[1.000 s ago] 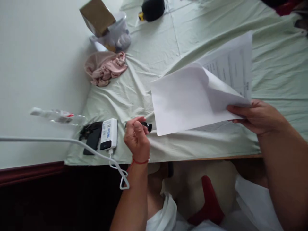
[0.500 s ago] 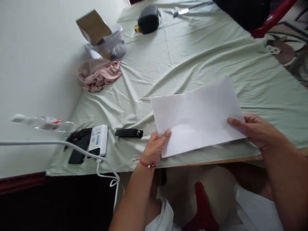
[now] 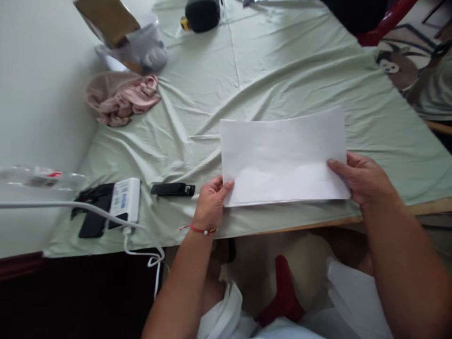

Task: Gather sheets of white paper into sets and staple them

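The black tool [image 3: 173, 189] now lies near the front edge of the counter [image 3: 289, 70]. Freed, the left hand [image 3: 210, 201] joins the right hand [image 3: 369, 180] in gripping the paper [image 3: 282, 160].

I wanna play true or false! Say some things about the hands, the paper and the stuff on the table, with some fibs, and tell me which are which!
1. The left hand and the right hand both hold white paper. True.
2. The white paper is scrunched into a ball. False: it is spread out.
3. A black tool lies between the left hand and the white power bank. True.
4. The right hand holds the black tool. False: the tool lies on the green cloth.
5. The white power bank has a plug in it. True.
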Action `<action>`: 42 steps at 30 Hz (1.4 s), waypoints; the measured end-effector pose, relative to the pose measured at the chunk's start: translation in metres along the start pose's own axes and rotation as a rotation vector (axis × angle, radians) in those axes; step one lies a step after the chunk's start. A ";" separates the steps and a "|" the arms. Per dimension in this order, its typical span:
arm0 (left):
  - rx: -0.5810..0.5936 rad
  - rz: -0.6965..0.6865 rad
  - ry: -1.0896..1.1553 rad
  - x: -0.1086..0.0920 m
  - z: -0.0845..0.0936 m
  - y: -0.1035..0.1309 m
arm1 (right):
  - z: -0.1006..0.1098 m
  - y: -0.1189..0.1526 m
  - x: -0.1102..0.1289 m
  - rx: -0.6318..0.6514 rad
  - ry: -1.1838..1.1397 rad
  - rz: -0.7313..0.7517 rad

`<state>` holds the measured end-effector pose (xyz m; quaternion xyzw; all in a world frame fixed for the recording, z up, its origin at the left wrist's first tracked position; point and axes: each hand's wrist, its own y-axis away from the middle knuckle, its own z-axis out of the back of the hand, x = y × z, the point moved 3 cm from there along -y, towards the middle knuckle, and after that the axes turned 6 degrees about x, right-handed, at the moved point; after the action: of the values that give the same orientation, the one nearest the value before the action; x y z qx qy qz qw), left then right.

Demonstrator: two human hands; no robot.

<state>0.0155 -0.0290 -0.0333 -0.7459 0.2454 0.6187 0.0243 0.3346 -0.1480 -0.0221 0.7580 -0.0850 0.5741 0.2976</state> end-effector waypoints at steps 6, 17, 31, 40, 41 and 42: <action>-0.168 -0.084 -0.047 0.002 0.007 -0.003 | -0.022 -0.007 -0.003 -0.020 0.064 0.244; -0.282 -0.126 -0.044 -0.011 0.029 -0.005 | -0.053 -0.024 -0.010 -0.090 0.022 0.302; -0.251 -0.103 -0.069 -0.013 0.020 -0.007 | -0.042 -0.020 -0.002 -0.235 0.060 0.281; -0.264 -0.096 -0.142 -0.009 0.015 -0.005 | -0.027 -0.019 -0.003 -0.223 0.055 0.290; -0.275 -0.112 -0.163 -0.009 0.015 -0.005 | -0.028 -0.020 -0.004 -0.208 0.053 0.289; -0.288 -0.128 -0.176 -0.008 0.016 -0.006 | -0.030 -0.020 -0.004 -0.194 0.055 0.290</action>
<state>0.0025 -0.0157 -0.0311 -0.6989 0.1029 0.7075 -0.0221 0.3182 -0.1165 -0.0284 0.6897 -0.2401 0.6206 0.2857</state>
